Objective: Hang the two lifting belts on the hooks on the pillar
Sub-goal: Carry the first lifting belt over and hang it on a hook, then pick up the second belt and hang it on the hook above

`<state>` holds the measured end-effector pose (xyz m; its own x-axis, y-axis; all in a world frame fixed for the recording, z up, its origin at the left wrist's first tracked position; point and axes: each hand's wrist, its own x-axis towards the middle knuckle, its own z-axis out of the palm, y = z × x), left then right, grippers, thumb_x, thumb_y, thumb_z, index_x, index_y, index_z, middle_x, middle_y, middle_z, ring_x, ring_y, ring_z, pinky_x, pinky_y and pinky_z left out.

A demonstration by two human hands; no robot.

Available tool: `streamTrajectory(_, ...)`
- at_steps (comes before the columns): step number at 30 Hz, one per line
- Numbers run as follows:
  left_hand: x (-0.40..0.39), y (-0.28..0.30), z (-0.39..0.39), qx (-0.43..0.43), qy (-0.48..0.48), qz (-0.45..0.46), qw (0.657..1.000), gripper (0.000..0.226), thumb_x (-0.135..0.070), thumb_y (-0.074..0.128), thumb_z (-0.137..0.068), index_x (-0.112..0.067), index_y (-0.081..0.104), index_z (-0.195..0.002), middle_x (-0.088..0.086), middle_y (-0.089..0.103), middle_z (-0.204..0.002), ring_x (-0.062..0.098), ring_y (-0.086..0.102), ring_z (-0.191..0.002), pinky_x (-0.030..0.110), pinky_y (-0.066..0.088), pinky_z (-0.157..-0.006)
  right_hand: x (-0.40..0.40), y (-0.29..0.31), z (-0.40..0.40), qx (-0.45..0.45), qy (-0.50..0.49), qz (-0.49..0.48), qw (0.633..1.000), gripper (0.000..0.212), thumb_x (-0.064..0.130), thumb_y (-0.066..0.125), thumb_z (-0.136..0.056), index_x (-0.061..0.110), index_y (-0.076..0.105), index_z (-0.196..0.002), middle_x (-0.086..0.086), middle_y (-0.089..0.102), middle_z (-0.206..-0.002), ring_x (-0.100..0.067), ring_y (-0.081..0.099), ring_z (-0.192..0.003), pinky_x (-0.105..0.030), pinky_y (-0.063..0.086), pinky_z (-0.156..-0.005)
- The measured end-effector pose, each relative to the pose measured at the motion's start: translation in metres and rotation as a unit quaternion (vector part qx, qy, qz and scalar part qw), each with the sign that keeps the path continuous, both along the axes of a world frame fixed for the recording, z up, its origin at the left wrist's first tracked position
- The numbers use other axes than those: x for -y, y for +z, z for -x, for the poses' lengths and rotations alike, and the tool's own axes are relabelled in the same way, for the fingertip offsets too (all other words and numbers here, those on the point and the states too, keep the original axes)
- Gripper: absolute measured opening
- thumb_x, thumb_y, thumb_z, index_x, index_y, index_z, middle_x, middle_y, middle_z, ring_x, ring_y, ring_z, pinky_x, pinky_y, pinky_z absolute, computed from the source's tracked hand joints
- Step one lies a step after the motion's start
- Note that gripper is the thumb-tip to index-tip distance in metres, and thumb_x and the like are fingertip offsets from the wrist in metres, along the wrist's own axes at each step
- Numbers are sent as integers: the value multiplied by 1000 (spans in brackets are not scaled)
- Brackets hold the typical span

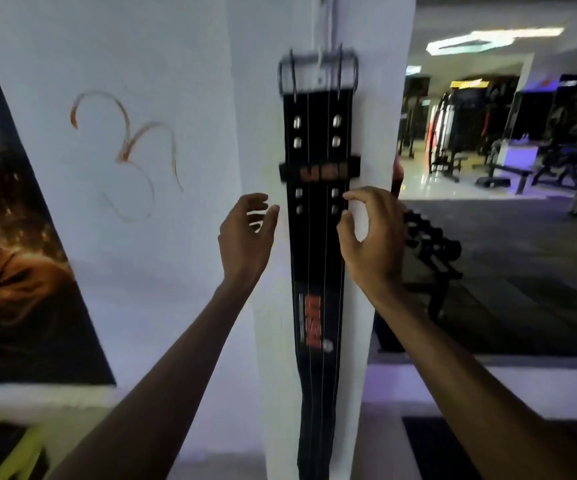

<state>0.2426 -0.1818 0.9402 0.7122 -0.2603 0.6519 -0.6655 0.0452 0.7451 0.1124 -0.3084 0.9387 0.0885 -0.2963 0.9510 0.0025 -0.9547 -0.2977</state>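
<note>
A black lifting belt (318, 258) with red lettering hangs straight down the front of the white pillar (259, 140). Its metal buckle (318, 72) sits over a hook (321, 69) near the top of the view. My left hand (245, 237) is just left of the belt with fingers spread, holding nothing. Just right of the belt is my right hand (372, 237), fingers curled loosely, fingertips near the belt's edge. A red and black strip (397, 180) shows at the pillar's right edge; I cannot tell what it is.
A dark poster (20, 254) covers the wall at the left, with an orange scribble (131, 150) beside it. Behind the pillar on the right stands a dumbbell rack (432, 258). Benches and gym machines (509, 143) fill the far room.
</note>
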Motion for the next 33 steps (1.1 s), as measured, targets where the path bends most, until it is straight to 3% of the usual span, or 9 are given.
streamTrajectory(3, -29, -77, 11, -37, 18, -73, 997, 15, -28, 67, -96, -20, 70, -109, -7, 75, -106, 10, 73, -89, 26, 57, -80, -26, -73, 16, -76, 19, -28, 997, 20, 10, 59, -87, 9, 66, -105, -5, 67, -106, -24, 60, -103, -34, 45, -90)
streamTrajectory(7, -80, -187, 35, -117, 53, -180, 975, 7, -22, 66, -94, -23, 72, -98, -14, 74, -98, 2, 69, -78, 31, 57, -81, -60, -188, 39, -153, 60, -105, 981, 17, 7, 60, -87, 8, 66, -103, -5, 68, -102, -23, 60, -98, -30, 46, -88)
streamTrajectory(9, -114, -244, 52, -164, 68, -228, 957, 9, -20, 66, -92, -27, 72, -93, -17, 73, -91, -7, 66, -71, 33, 58, -80, -84, -248, 50, -204, 85, -147, 964, 17, 5, 59, -87, 9, 66, -102, -5, 68, -101, -23, 59, -97, -35, 49, -86)
streamTrajectory(12, -174, -337, 76, -235, 71, -320, 915, 10, -22, 66, -90, -31, 70, -89, -12, 73, -86, 0, 68, -71, 38, 62, -79, -132, -340, 70, -287, 120, -220, 925, 18, 6, 57, -88, 10, 66, -103, -4, 68, -103, -23, 61, -99, -38, 51, -87)
streamTrajectory(15, -236, -415, 97, -299, 83, -372, 875, 9, -27, 64, -86, -33, 69, -89, -8, 73, -86, 14, 71, -74, 44, 62, -78, -178, -421, 87, -381, 159, -268, 870, 20, 9, 57, -88, 12, 65, -107, -4, 68, -105, -23, 60, -100, -34, 49, -90)
streamTrajectory(21, -349, -563, 143, -460, 149, -416, 770, 12, -18, 68, -90, -27, 74, -94, -6, 76, -90, 16, 72, -80, 36, 55, -86, -279, -603, 109, -570, 202, -332, 724, 25, 12, 57, -86, 15, 64, -110, -6, 67, -105, -28, 59, -99, -39, 50, -84)
streamTrajectory(26, -451, -761, 163, -537, 165, -428, 708, 17, -17, 67, -89, -34, 71, -89, -1, 78, -90, 20, 76, -82, 41, 59, -87, -390, -808, 100, -694, 221, -343, 593, 35, 17, 48, -81, 11, 64, -111, -12, 68, -102, -34, 62, -97, -41, 51, -85)
streamTrajectory(30, -541, -925, 175, -599, 194, -410, 660, 15, -32, 60, -80, -44, 69, -82, -7, 78, -86, 24, 77, -84, 50, 61, -88, -493, -974, 89, -790, 230, -276, 497, 37, 18, 53, -84, 6, 58, -119, -17, 62, -110, -38, 57, -105, -42, 44, -89)
streamTrajectory(33, -583, -1006, 175, -630, 198, -404, 634, 15, -31, 60, -82, -41, 70, -87, -10, 77, -89, 23, 76, -87, 51, 59, -91, -554, -1071, 81, -815, 223, -268, 462, 45, 27, 59, -88, 7, 52, -127, -18, 58, -122, -36, 53, -115, -41, 42, -95)
